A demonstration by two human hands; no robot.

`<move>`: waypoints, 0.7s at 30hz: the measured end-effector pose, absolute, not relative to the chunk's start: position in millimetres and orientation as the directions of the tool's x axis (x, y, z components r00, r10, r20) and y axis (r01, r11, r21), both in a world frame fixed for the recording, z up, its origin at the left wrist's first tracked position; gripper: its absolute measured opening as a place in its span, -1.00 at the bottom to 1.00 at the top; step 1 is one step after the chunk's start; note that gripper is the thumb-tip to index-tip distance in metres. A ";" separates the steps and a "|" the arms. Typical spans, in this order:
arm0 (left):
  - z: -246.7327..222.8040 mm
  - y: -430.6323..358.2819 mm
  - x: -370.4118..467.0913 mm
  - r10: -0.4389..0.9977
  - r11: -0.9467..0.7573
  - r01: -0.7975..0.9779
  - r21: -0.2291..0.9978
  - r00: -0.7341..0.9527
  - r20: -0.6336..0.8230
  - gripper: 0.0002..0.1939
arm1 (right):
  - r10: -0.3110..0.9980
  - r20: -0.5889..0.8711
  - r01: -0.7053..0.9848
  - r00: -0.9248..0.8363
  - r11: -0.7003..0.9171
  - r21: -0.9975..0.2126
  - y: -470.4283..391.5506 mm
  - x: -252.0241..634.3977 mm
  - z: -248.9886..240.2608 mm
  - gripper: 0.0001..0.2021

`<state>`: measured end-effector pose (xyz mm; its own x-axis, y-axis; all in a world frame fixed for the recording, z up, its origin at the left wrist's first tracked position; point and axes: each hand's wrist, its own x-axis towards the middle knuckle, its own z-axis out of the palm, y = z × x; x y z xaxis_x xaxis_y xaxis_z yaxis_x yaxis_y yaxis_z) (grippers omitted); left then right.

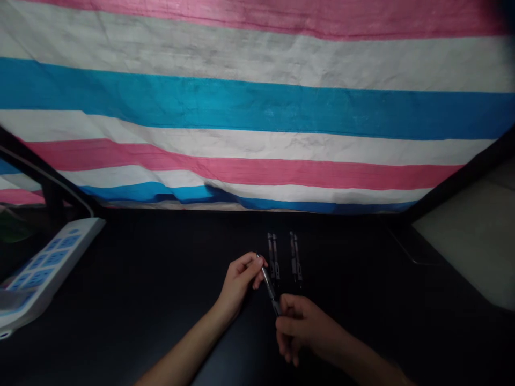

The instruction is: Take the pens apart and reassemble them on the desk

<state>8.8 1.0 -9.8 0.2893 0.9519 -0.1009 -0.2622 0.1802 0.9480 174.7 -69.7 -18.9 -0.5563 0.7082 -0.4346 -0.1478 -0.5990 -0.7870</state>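
Observation:
A dark pen with a clear barrel [269,283] is held at a slant between my two hands. My left hand [244,272] pinches its upper end between thumb and fingers. Lower down, my right hand [300,327] grips the other end, and its fingers hide that tip. Just beyond the hands, a pair of similar pens [273,256] lies side by side on the black table [161,279]. To the right of it rests a second pair of pens [296,260], roughly parallel and pointing away from me.
At the left edge sits a white power strip [52,268] with blue sockets. A striped pink, white and blue sheet [257,107] hangs behind the table. Dark frame bars slope down on both sides, and a pale surface [470,236] shows at the right.

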 end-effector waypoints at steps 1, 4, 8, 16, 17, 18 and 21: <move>-9.7 1.3 8.5 0.952 0.182 -0.268 0.946 0.287 -0.102 -0.71 | 0.708 -0.431 -0.166 -0.559 -0.605 -0.779 -69.3 174.8 -18.6 -0.63; -9.6 2.5 7.3 0.956 0.182 -0.283 0.942 0.274 -0.103 -0.71 | 0.698 -0.427 -0.198 -0.575 -0.625 -0.755 -68.7 175.0 -16.5 -0.59; -9.4 3.0 6.6 0.959 0.176 -0.278 0.944 0.265 -0.100 -0.70 | 0.698 -0.428 -0.188 -0.575 -0.621 -0.761 -68.8 176.1 -12.4 -0.66; -9.4 2.1 7.9 0.956 0.181 -0.270 0.946 0.273 -0.105 -0.72 | 0.680 -0.454 -0.177 -0.576 -0.646 -0.743 -68.0 176.2 -11.7 -0.62; -9.5 2.1 8.0 0.956 0.181 -0.266 0.947 0.275 -0.105 -0.72 | 0.681 -0.453 -0.169 -0.576 -0.641 -0.749 -68.2 176.1 -12.9 -0.64; -9.5 2.2 8.0 0.955 0.181 -0.262 0.948 0.276 -0.106 -0.71 | 0.683 -0.451 -0.166 -0.575 -0.637 -0.753 -68.4 176.0 -14.0 -0.65; -8.9 2.5 7.8 0.957 0.177 -0.256 0.950 0.271 -0.105 -0.71 | 0.679 -0.443 -0.186 -0.585 -0.644 -0.742 -68.6 176.4 -15.8 -0.64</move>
<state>7.8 2.5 -8.9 0.2711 0.9568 -0.1055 -0.2555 0.1771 0.9504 176.4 -68.6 -15.8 -0.5848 0.6793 -0.4433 -0.1864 -0.6445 -0.7416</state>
